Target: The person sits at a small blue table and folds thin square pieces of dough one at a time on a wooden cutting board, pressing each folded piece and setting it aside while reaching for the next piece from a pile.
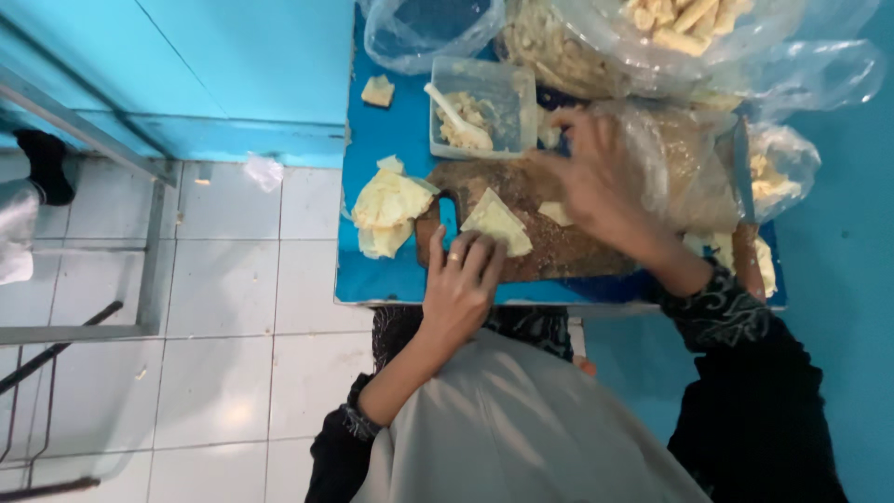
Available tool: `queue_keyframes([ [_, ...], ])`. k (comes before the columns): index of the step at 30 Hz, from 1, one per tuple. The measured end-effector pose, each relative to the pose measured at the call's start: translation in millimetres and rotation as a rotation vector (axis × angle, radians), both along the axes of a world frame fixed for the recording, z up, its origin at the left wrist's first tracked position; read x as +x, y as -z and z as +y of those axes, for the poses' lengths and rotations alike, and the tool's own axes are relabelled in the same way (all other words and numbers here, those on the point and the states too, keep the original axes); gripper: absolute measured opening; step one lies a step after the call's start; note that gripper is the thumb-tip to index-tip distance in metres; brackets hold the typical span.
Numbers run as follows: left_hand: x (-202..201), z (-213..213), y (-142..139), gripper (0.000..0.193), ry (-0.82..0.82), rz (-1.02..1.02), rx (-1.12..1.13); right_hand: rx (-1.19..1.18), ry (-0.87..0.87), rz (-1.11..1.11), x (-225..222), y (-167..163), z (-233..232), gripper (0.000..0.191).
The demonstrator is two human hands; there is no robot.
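- Blue-topped table (372, 149) fills the upper middle of the head view, from about twelve o'clock down to the centre, with white floor tiles (233, 354) at seven to nine o'clock.
- Clear plastic bags of pale, stick-shaped food pieces (680, 23) crowd the table's far edge from twelve to two o'clock.
- Brown wooden cutting board with a handle (559, 247) lies at the centre of the table, near its close edge.
- Right hand (596, 177) hovers over the board at about one o'clock from centre, blurred; the fingers look spread loosely and point toward eleven o'clock. I cannot tell whether they hold anything.
- Left hand (461, 279) rests at the board's near edge, just below centre. Its fingers lie flat and close together, tips pressing the lower edge of the folded wrapper; one finger wears a ring.
- Clear rectangular plastic tub of crumbly pale filling (480, 107) sits at eleven o'clock from the board, with a white plastic spoon (456, 114) lying in it.
- Stack of pale yellow thin wrapper sheets (386, 210) lies on the table just beside the board's handle, at nine o'clock from it.
- Pale yellow triangular folded wrapper (498, 222) lies on the board, touching the left fingertips.
- Small pale square scrap (377, 90) sits alone at ten o'clock, apart from the tub.
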State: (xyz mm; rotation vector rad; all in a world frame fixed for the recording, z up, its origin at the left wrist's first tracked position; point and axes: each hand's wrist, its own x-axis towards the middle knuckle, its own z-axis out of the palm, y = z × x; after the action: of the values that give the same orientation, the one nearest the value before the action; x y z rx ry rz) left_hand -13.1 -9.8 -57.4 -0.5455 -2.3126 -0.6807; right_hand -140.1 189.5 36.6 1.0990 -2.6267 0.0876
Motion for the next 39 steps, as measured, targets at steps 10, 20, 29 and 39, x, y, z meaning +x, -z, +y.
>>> queue_keyframes([
  [10, -5, 12, 4, 0.038, -0.041, 0.069, 0.046, -0.489, 0.025, -0.239, 62, -113, 67, 0.03],
  [20, -1, 25, -9, 0.032, -0.034, 0.048, 0.179, -0.125, 0.32, -0.227, 23, -1, 96, 0.045],
  [29, 9, 15, -25, 0.021, -0.239, -0.084, 0.274, -0.295, 0.249, -0.145, 36, 14, 100, 0.034],
  [39, -4, 17, -20, 0.014, -0.276, -0.052, 0.227, -0.869, 0.428, -0.392, 46, 11, 65, 0.037],
])
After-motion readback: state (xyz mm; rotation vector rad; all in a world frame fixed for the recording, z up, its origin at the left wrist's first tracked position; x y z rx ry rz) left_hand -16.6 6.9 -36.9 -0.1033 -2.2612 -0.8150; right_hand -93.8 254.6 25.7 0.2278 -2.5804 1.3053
